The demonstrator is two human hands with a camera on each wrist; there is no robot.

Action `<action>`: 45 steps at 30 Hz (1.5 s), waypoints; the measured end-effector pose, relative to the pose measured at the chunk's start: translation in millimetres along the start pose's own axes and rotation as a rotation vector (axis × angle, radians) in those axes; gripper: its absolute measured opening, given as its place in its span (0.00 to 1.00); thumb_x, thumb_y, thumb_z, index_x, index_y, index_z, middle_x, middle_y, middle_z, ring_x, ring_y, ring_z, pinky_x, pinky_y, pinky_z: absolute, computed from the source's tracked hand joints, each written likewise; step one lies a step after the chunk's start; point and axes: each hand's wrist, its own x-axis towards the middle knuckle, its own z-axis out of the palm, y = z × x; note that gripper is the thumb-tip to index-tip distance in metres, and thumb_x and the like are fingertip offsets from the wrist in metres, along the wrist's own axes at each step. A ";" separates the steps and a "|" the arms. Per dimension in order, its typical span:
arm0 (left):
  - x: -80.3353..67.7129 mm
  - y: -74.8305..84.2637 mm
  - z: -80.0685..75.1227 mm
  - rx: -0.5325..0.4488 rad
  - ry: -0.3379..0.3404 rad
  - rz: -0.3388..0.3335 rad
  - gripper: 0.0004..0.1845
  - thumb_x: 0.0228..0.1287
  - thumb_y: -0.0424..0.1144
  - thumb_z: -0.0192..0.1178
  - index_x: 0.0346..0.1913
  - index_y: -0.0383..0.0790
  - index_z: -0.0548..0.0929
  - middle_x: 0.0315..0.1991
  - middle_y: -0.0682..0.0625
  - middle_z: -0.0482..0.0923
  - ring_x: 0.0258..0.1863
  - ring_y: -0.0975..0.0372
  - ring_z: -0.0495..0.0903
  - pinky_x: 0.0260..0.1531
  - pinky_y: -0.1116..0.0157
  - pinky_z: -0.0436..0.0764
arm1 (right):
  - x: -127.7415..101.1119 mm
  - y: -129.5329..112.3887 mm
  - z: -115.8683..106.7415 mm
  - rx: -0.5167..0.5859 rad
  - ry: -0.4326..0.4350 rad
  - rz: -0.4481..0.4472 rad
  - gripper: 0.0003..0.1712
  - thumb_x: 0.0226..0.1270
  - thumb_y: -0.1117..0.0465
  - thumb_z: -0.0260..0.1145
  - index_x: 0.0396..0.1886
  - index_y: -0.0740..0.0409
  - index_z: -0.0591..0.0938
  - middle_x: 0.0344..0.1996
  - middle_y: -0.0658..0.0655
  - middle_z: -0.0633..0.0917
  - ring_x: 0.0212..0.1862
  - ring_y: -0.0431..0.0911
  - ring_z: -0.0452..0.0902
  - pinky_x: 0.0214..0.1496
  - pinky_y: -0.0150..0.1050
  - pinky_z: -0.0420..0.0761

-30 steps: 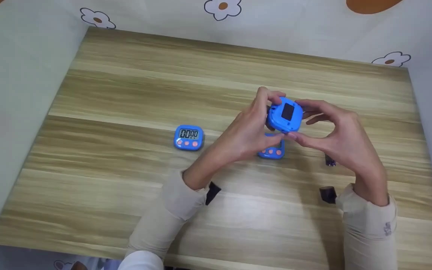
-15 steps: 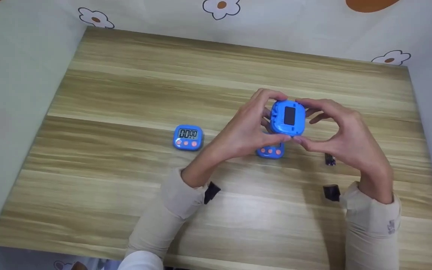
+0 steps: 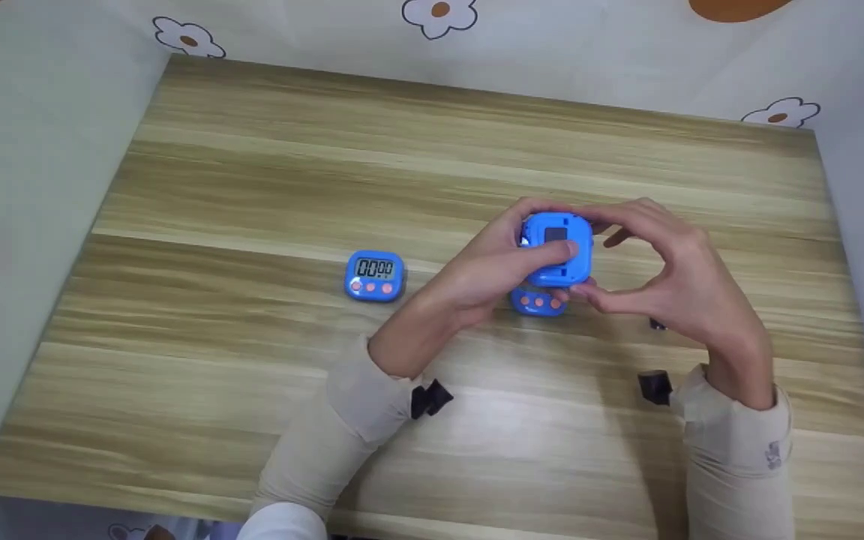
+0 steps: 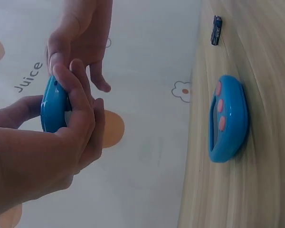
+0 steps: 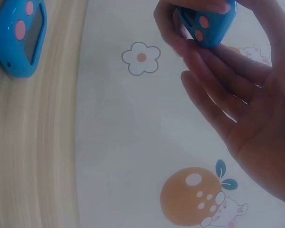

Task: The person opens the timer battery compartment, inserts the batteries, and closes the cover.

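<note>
A: Where is the held timer (image 3: 556, 251)?

B: Right of centre in the head view, lifted above the table (image 3: 252, 172), its back facing up. The left hand (image 3: 492, 274) grips it, thumb laid across the back; the right hand (image 3: 664, 270) pinches its right edge with thumb and fingertips.

A: And what lies under it?

B: A second timer (image 3: 539, 301) lies on the table, directly below the hands. A third timer (image 3: 375, 276), reading 00:00, lies left of centre. A small battery (image 4: 216, 30) lies near the right hand.
</note>
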 end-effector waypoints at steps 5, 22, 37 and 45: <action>2.5 -3.5 3.4 -0.085 0.027 0.008 0.24 0.65 0.32 0.60 0.60 0.44 0.65 0.48 0.40 0.78 0.30 0.54 0.85 0.24 0.67 0.82 | -0.7 0.6 0.3 -0.007 0.010 0.009 0.38 0.41 0.69 0.81 0.58 0.59 0.80 0.50 0.54 0.85 0.48 0.43 0.78 0.49 0.28 0.77; -1.6 -1.4 1.2 0.088 -0.064 0.081 0.40 0.55 0.28 0.67 0.65 0.51 0.57 0.58 0.43 0.67 0.44 0.56 0.79 0.41 0.63 0.83 | -8.7 20.5 -7.6 0.029 0.017 0.055 0.40 0.41 0.70 0.80 0.59 0.51 0.79 0.54 0.50 0.84 0.51 0.42 0.80 0.51 0.30 0.78; 0.0 -4.7 1.1 0.494 -0.014 0.323 0.43 0.51 0.31 0.72 0.67 0.46 0.58 0.65 0.45 0.62 0.58 0.55 0.74 0.52 0.66 0.80 | -9.3 20.9 -10.6 0.043 0.072 0.095 0.39 0.41 0.72 0.79 0.58 0.55 0.78 0.52 0.50 0.84 0.51 0.42 0.79 0.49 0.28 0.79; 1.6 -6.6 2.4 0.519 -0.065 0.347 0.43 0.49 0.30 0.73 0.66 0.43 0.60 0.64 0.45 0.64 0.58 0.59 0.73 0.55 0.69 0.78 | -9.7 25.7 -14.9 0.087 -0.033 0.092 0.41 0.36 0.75 0.79 0.55 0.67 0.72 0.51 0.53 0.80 0.52 0.45 0.75 0.49 0.28 0.79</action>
